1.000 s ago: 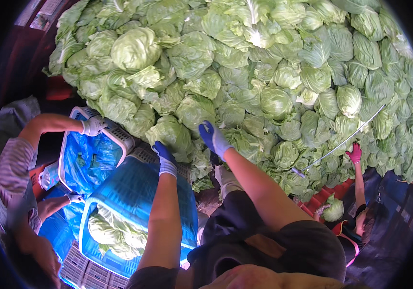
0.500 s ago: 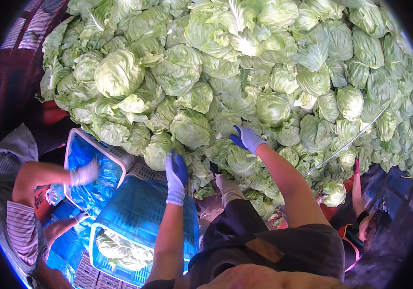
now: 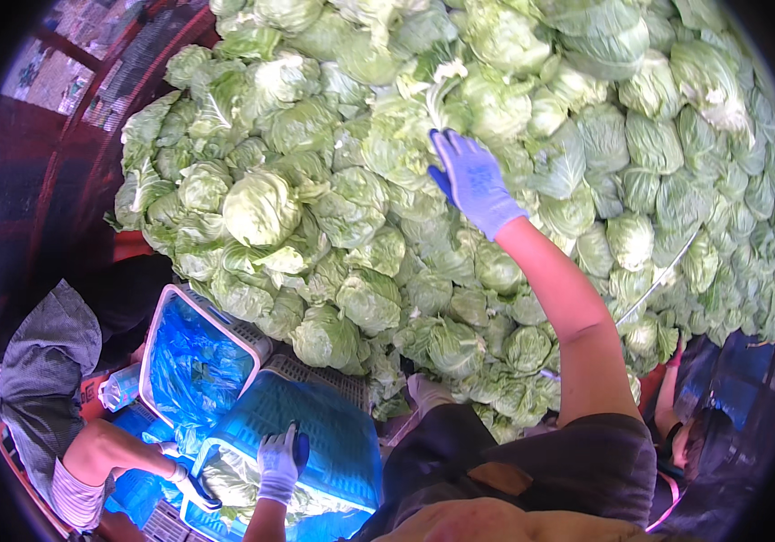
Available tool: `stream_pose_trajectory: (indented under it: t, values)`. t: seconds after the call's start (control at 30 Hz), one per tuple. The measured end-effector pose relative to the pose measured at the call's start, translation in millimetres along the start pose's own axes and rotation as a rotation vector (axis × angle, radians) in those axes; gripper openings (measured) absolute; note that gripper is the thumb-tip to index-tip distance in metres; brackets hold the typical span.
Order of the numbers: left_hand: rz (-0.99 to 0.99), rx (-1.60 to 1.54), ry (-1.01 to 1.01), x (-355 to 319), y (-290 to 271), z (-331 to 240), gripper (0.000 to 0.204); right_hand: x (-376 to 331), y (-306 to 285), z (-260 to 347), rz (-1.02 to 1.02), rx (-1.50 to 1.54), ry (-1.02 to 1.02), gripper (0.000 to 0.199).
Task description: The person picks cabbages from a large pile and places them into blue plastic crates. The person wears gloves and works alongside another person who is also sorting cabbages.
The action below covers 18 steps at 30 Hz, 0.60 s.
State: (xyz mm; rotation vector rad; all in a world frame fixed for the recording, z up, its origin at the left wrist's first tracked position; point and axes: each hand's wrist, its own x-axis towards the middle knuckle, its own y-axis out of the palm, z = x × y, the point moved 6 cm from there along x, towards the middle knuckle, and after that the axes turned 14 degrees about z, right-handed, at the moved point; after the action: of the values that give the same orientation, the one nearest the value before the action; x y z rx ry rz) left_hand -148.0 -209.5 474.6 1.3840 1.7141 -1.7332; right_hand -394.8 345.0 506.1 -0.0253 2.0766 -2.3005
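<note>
My right hand (image 3: pixel 476 185), in a white and blue glove, reaches over the pile of cabbages (image 3: pixel 374 303). Its fingers are stretched out, close to a pale leaf stalk (image 3: pixel 440 98). Lower down, my left hand (image 3: pixel 281 462) is at the rim of a blue-lined crate (image 3: pixel 315 429), gloved the same way. Its fingers look slightly bent and apart, and I see nothing held in them. Several cabbages (image 3: pixel 229 479) show inside this crate, partly covered by my left hand and the liner.
A second crate (image 3: pixel 200 357) with blue plastic lining stands at the left. Beside it, a co-worker's gloved hand (image 3: pixel 196 488) is at the lined crate's edge. Another person (image 3: pixel 699 438) is at the far right. A thin pale rod (image 3: pixel 663 275) lies across the cabbages.
My left hand has gone from the pile's lower edge down to the crate. My right hand has reached farther up over the cabbages. The co-worker's arm has moved lower. The view has shifted.
</note>
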Motion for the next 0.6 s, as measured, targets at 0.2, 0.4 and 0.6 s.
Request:
stream_pose_trajectory:
  t: [0.2,0.4,0.6]
  values:
    - [-0.104,-0.002,0.125,-5.3,-1.6,0.9,0.057,83.2,63.4,58.4,0.385,-0.403,-0.271,0.083]
    - [-0.176,-0.013,0.116,-2.5,7.6,7.6,0.053,116.5,160.3,30.8,0.641,-0.437,0.007,0.094]
    - [-0.147,-0.002,0.097,-1.2,3.3,8.5,0.05,95.0,126.9,39.0,0.647,-0.349,-0.026,0.092]
